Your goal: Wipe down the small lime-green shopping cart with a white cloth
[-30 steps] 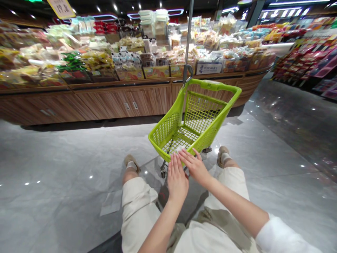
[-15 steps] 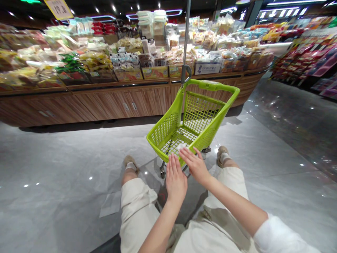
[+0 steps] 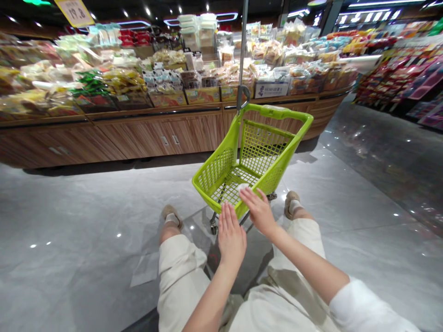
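A lime-green shopping cart (image 3: 273, 177) with a grid basket stands between my feet. My left hand (image 3: 231, 235) rests on the cart's near rim, fingers stretched out side by side over the edge. Beside it, my right hand (image 3: 259, 212) presses a small white tissue (image 3: 243, 186) against the same rim, a little farther to the right. Most of the tissue is covered by the fingers; only a crumpled bit shows past the fingertips. Nothing lies in the visible part of the basket.
Behind the cart runs a wood-fronted display counter (image 3: 155, 136) stacked with packaged foods. A grey pole (image 3: 243, 50) with a hook rises at the cart's far left corner. More shelves (image 3: 398, 69) of packets stand at the right. Grey tiles (image 3: 86, 221) cover the floor.
My right hand has slid slightly up and to the right along the rim, with the tissue under its fingertips. The left hand and cart stay practically in place.
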A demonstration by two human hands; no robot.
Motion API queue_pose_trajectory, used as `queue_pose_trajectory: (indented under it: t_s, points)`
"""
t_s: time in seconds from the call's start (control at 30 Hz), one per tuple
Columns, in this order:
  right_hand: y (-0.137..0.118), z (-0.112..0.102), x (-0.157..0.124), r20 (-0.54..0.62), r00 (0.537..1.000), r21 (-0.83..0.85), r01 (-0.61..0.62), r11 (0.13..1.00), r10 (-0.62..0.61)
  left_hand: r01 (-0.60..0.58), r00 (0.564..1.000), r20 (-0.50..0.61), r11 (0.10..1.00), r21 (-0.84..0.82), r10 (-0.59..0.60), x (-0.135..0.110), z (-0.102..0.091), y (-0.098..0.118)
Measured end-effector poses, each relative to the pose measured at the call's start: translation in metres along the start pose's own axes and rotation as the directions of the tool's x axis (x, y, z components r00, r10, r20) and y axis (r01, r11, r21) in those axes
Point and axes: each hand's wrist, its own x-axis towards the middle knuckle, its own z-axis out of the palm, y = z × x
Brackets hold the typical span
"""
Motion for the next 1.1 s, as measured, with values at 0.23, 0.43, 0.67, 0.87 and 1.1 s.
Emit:
queue_pose_trajectory:
  t_s: [0.23, 0.43, 0.67, 0.87, 1.1]
  points:
    - [0.05, -0.017, 0.015, 0.042, 0.995, -0.012, 0.089, 0.996, -0.088, -0.012, 1.0, -0.013, 1.0, 0.004, 0.012, -0.001, -0.001, -0.006]
    - [0.047, -0.014, 0.018, -0.019, 0.993, -0.085, -0.114, 0.99, 0.113, 0.005, 1.0, -0.012, 1.0, 0.014, -0.005, 0.001, 0.0, -0.001]
    - [0.009, -0.009, 0.003, 0.089, 0.956, 0.021, 0.28, 0.96, -0.281, -0.009, 1.0, -0.009, 1.0, 0.007, 0.009, 0.001, -0.002, -0.007]
    - [0.088, -0.018, 0.023, -0.038, 0.997, -0.116, -0.071, 0.991, 0.067, -0.009, 1.0, -0.021, 1.0, 0.002, 0.009, 0.002, -0.002, -0.002]
    - [-0.007, -0.002, -0.005, 0.047, 0.972, -0.004, 0.232, 0.973, -0.231, 0.007, 1.0, -0.006, 1.0, 0.015, -0.007, 0.001, 0.002, 0.001]
